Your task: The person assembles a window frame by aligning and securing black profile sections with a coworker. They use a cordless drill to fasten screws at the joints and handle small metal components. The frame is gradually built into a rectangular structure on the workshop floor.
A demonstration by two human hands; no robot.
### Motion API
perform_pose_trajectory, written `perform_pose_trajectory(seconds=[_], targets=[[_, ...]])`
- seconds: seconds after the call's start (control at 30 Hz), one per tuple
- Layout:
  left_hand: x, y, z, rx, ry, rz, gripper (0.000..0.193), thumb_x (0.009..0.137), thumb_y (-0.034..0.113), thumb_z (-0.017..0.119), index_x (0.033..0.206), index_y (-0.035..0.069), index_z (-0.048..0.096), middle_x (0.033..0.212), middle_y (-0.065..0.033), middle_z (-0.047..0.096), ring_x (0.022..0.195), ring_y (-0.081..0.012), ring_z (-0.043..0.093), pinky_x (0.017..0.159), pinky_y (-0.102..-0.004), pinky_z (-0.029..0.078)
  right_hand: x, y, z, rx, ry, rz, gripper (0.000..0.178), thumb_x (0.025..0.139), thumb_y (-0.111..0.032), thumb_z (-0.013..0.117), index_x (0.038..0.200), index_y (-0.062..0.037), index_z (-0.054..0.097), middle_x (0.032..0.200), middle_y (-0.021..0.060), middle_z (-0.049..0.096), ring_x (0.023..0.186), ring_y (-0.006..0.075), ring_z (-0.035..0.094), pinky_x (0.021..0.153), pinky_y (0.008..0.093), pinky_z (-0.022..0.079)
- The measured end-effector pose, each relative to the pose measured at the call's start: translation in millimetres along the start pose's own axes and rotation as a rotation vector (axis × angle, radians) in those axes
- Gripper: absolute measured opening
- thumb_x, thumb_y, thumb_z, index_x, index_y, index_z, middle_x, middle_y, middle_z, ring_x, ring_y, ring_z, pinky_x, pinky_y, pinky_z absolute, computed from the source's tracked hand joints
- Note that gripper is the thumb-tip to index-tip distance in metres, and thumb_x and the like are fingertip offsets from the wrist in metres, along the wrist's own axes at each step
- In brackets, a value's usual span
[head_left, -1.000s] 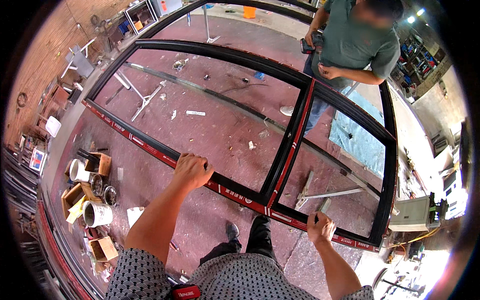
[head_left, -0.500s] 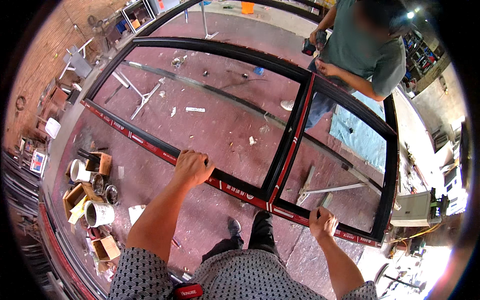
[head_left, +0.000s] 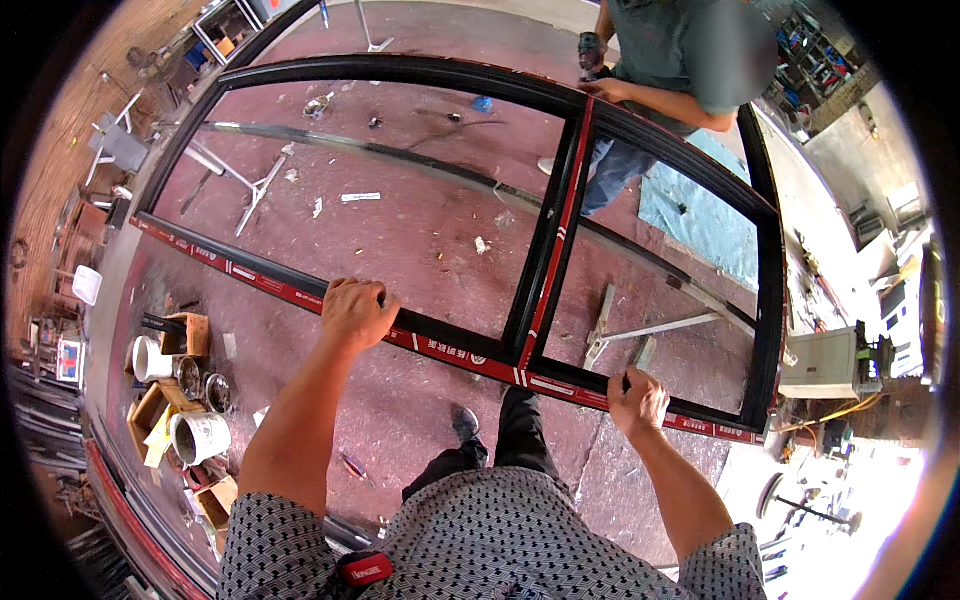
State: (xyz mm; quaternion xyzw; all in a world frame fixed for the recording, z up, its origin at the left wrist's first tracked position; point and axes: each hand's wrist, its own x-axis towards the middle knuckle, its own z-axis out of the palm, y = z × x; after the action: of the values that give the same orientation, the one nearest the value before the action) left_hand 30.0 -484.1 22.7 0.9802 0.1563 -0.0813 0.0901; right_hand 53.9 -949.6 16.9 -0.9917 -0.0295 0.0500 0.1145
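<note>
A large black window frame (head_left: 455, 330) with red film strips on its outer side lies raised over the floor in front of me. My left hand (head_left: 360, 314) is wrapped over its near rail, left of the crossbar (head_left: 553, 240). Farther right, my right hand (head_left: 638, 402) grips the same rail near its right end. Both hands have their fingers closed round the rail. Across from me, a co-worker in a dark green shirt holds a cordless drill (head_left: 590, 55) over the far rail, close to the crossbar's end. The drill's tip is too small to make out.
Under the frame run a long metal bar (head_left: 400, 155) and white support legs (head_left: 262, 195). White buckets (head_left: 200, 438) and cardboard boxes (head_left: 185, 333) stand on the floor at left. A blue sheet (head_left: 690, 215) lies at far right, a grey metal box (head_left: 822, 362) at right.
The co-worker has leaned in and brought the drill from beside the body to over the far rail. The frame and my hands appear slightly higher and farther left in view; my grip is unchanged.
</note>
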Motion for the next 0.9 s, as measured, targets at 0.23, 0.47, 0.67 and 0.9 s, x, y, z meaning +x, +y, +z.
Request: perform_pose_trajectory(seconds=[0.23, 0.47, 0.67, 0.9], targets=[[2.1, -0.4, -2.6, 0.025, -0.063, -0.002, 0.045, 0.097, 0.044, 0.055, 0.108, 0.007, 0.078, 0.115, -0.0136, 0.076, 0.116, -0.0292, 0.067, 0.117, -0.0437, 0.038, -1.5, -2.5, -2.7, 0.055, 0.035, -0.005, 0.030, 0.093, -0.028, 0.061, 0.078, -0.0021, 0.063, 0.084, 0.0228, 0.071, 0.080, 0.0452, 0.069, 0.074, 0.0539, 0.054], [1.7, 3.1, -5.5, 0.019, -0.056, -0.021, 0.044, 0.096, 0.043, 0.054, 0.104, 0.008, 0.079, 0.110, -0.0140, 0.077, 0.114, -0.0289, 0.068, 0.117, -0.0427, 0.038, -1.4, 0.6, 0.1, 0.053, -0.004, 0.020, 0.028, 0.093, -0.032, 0.062, 0.088, -0.0055, 0.071, 0.091, 0.0182, 0.074, 0.085, 0.0410, 0.072, 0.079, 0.0529, 0.056], [2.6, -1.8, -0.6, 0.018, -0.007, 0.018, 0.043, 0.096, 0.043, 0.055, 0.101, 0.008, 0.080, 0.104, -0.0152, 0.078, 0.108, -0.0307, 0.070, 0.115, -0.0431, 0.039, -1.3, 0.8, -0.4, 0.062, -0.001, 0.002, 0.028, 0.094, -0.030, 0.061, 0.086, -0.0055, 0.070, 0.089, 0.0179, 0.074, 0.084, 0.0407, 0.072, 0.077, 0.0535, 0.056], [1.5, 1.4, -1.4, 0.016, 0.003, 0.006, 0.043, 0.095, 0.042, 0.056, 0.100, 0.007, 0.080, 0.103, -0.0164, 0.078, 0.108, -0.0315, 0.070, 0.115, -0.0440, 0.040, -0.9, 1.6, -0.7, 0.022, -0.038, 0.016, 0.031, 0.094, -0.032, 0.060, 0.087, -0.0040, 0.070, 0.089, 0.0191, 0.073, 0.084, 0.0403, 0.072, 0.078, 0.0535, 0.056]])
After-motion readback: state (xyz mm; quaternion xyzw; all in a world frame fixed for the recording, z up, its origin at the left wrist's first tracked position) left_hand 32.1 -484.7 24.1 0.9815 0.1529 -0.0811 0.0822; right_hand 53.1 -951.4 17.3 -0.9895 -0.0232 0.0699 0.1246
